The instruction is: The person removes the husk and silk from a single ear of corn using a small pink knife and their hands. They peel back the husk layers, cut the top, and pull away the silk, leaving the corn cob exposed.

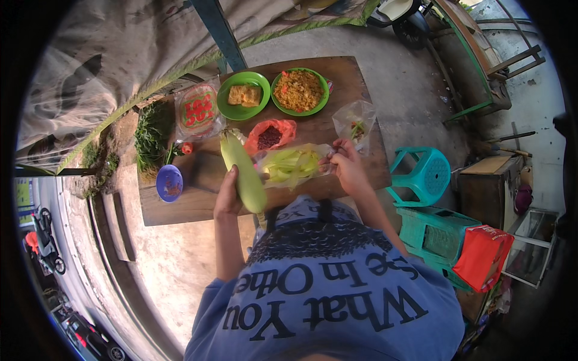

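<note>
My left hand (pixel 229 192) is closed around a long pale green vegetable (pixel 242 171), perhaps an unpeeled ear of corn, held tilted over the table's near edge. My right hand (pixel 345 162) pinches the right end of a clear plastic bag (pixel 291 178), which holds pale green pieces (pixel 293 164). Just beyond that bag sits a red plastic bag (pixel 287 129) of small dark red beans or kernels (pixel 269 137). A clear bag with small green and red bits (pixel 356 128) lies beyond my right hand.
The wooden table (pixel 198 210) bears green plates of fried rice (pixel 299 90) and fried pieces (pixel 244 95), a printed plastic packet (pixel 198 110), leafy greens (pixel 149 135) and a purple bowl (pixel 169 182). Teal plastic stools (pixel 417 176) and a red bag (pixel 483 257) stand at the right.
</note>
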Available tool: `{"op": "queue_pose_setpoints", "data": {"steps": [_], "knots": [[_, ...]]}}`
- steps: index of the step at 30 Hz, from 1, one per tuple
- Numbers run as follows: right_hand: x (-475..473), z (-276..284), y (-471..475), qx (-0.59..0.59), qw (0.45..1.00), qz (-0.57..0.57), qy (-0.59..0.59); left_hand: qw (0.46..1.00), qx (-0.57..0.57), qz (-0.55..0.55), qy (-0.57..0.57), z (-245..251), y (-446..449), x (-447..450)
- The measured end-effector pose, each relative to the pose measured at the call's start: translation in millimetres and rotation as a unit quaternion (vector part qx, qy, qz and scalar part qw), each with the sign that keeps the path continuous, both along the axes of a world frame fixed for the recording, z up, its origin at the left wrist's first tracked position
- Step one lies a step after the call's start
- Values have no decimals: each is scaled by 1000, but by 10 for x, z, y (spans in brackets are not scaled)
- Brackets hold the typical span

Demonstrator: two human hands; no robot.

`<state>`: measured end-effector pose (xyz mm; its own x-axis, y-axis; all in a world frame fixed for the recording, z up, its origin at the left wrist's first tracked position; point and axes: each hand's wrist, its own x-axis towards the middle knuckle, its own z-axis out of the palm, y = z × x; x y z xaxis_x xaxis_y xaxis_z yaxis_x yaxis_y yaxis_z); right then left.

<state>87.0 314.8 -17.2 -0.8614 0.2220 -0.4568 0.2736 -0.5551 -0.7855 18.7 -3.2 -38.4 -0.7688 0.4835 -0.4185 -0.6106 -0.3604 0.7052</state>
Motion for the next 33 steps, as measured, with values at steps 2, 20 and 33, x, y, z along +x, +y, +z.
{"op": "queue_pose_setpoints", "data": {"steps": [2,20,33], "knots": [[89,-37,70,33,999,21,15,1000,6,-25,9,-16,6,29],[-467,465,-306,716,551,345,255,998,24,-48,15,173,183,137],[-598,42,-266,721,472,501,82,1000,21,-13,-4,65,64,92]]}}
